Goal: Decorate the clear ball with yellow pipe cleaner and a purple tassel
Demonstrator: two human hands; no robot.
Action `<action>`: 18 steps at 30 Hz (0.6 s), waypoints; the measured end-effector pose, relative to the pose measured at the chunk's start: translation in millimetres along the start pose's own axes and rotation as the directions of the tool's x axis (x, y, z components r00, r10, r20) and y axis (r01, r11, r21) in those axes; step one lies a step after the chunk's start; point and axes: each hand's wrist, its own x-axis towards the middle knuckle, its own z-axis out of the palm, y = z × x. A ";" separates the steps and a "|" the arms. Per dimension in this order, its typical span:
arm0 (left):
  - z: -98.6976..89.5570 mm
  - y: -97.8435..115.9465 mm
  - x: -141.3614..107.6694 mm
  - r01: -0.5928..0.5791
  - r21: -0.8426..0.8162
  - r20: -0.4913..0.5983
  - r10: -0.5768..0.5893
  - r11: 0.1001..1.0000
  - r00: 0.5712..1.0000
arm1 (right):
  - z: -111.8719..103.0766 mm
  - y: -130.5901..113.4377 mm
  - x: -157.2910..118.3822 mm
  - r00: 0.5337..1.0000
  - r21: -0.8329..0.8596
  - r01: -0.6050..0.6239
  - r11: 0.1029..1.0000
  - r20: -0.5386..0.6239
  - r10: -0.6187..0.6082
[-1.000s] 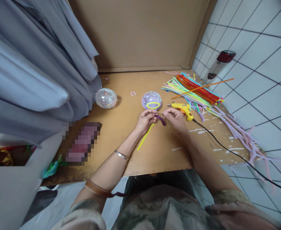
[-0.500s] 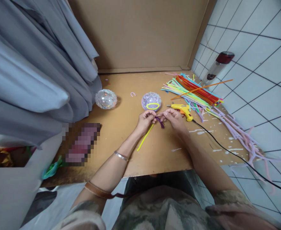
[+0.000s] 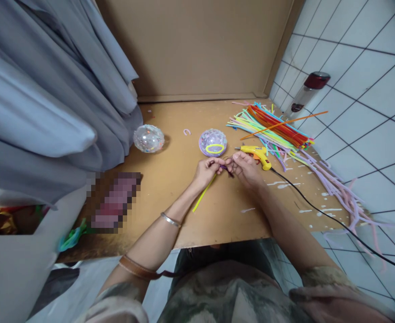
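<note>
My left hand is closed in a pinch on a dark purple thread bundle, whose loose ends hang between the hands. My right hand pinches a thin strand of the same bundle, fingertips close to the left ones. Just beyond the hands sits a clear ball with lilac trim and coloured bits, and a yellow loop shows at its near side. A yellow pipe cleaner lies on the table, its upper end by my left hand. Right of the ball rests a yellow glue gun.
Another clear ball stands at the left, with a small pink curl between the balls. Bundled pipe cleaners lie at the back right, loose lilac ones nearer. The glue gun's black cord crosses the right side. A grey curtain hangs left.
The hands have shifted slightly, and the fingers have changed their hold on the purple threads. The loose ends now point more to the right. The other things have stayed put.
</note>
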 end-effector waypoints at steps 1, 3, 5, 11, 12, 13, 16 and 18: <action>-0.4 0.0 -0.5 -0.001 0.000 0.007 0.001 1.000 1.000 | 0.4 0.5 -0.2 1.000 0.026 -0.002 1.000 -0.001 0.002; -1.1 0.0 -1.6 -0.005 -0.015 0.024 0.006 1.000 1.000 | 1.1 0.9 -0.4 1.000 0.075 -0.012 0.997 0.003 0.012; -1.2 -0.2 -2.2 -0.006 -0.042 0.034 0.007 0.999 0.999 | 2.1 0.6 -0.7 1.000 0.107 -0.029 0.994 0.012 0.028; 1.1 -0.7 -1.6 0.006 -0.118 -0.035 -0.010 0.993 0.999 | 5.3 -2.5 -1.6 0.999 0.126 -0.031 0.992 -0.015 0.033; 1.5 0.0 -1.6 0.005 -0.124 -0.043 -0.010 0.992 0.999 | 5.3 -3.5 -1.6 0.999 0.118 -0.020 0.993 -0.027 0.023; 1.8 1.0 -1.8 0.004 -0.131 -0.047 -0.010 0.991 0.999 | 5.0 -4.8 -1.7 0.999 0.101 -0.003 0.995 -0.039 0.007; 2.4 4.8 -2.7 -0.010 -0.159 -0.056 0.001 0.987 0.998 | 2.8 -9.7 -2.5 0.996 -0.023 0.059 0.998 -0.065 -0.061; 2.6 6.6 -3.1 -0.013 -0.179 -0.067 0.001 0.984 0.998 | 1.3 -13.4 -3.5 0.995 -0.157 0.085 0.984 -0.047 -0.093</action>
